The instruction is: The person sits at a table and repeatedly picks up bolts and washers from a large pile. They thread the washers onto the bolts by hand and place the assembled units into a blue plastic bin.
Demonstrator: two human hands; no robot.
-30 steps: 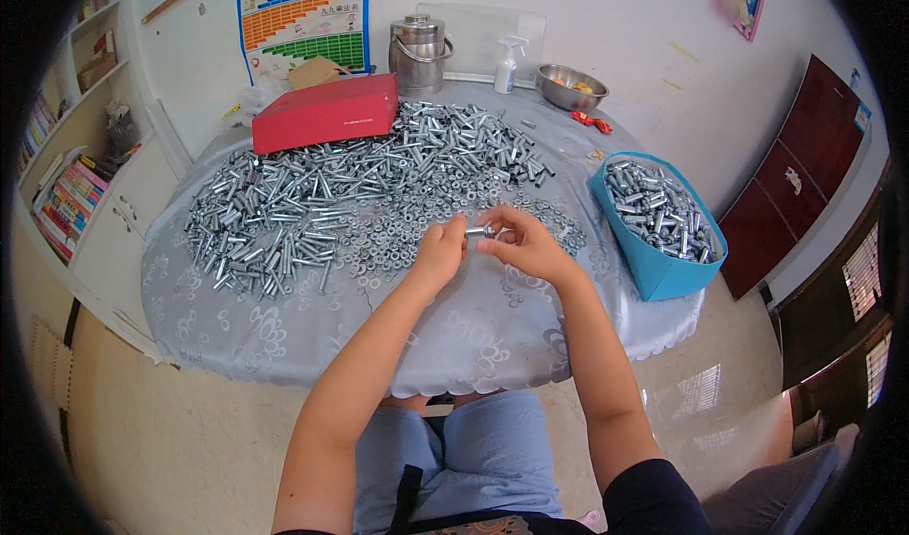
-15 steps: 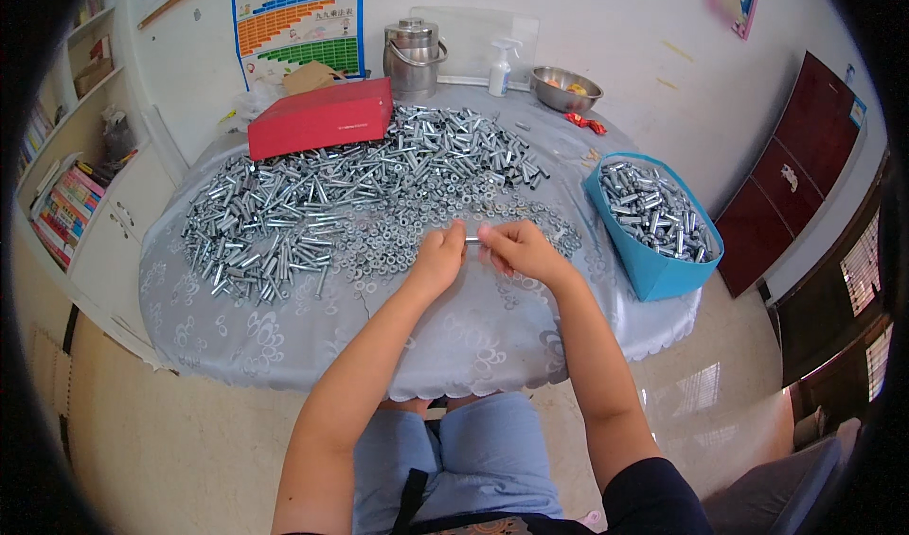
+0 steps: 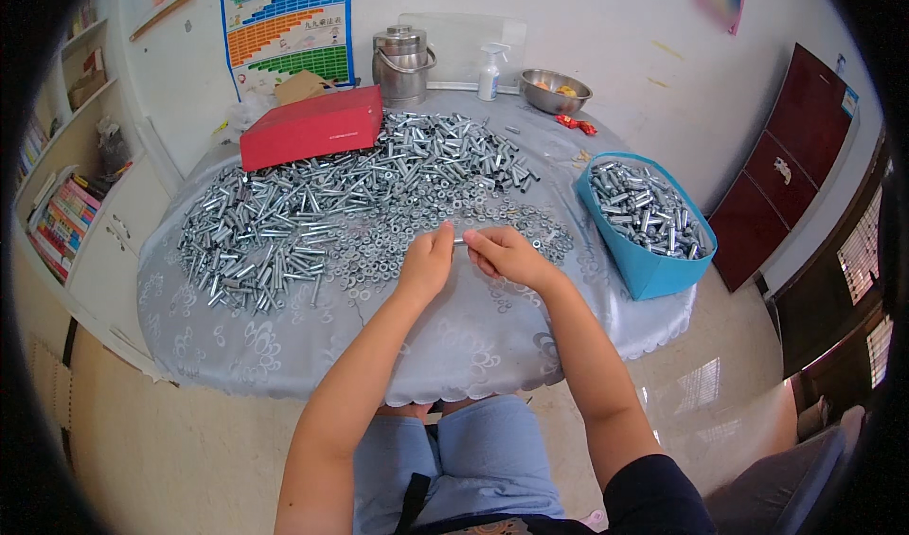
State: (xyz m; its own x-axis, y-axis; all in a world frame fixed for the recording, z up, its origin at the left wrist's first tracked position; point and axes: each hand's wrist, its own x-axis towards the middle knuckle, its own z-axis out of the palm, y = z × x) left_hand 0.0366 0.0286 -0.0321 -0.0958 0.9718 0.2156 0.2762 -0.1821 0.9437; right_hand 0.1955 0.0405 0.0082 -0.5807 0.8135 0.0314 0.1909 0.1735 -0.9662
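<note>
i see a small metal bolt (image 3: 461,241) bridging my two grips, its long axis running left to right just above the surface (image 3: 284,346). the left hand (image 3: 428,262) pinches one end, the right hand (image 3: 502,254) the other, possibly threading a washer on; too small to tell.

I see a round table with a pale grey patterned cloth (image 3: 284,346) carrying a heap of silver metal bolts and washers (image 3: 360,204) at centre frame, a flat red cardboard box (image 3: 311,128) upper left, and a blue plastic bin (image 3: 644,251) right.
</note>
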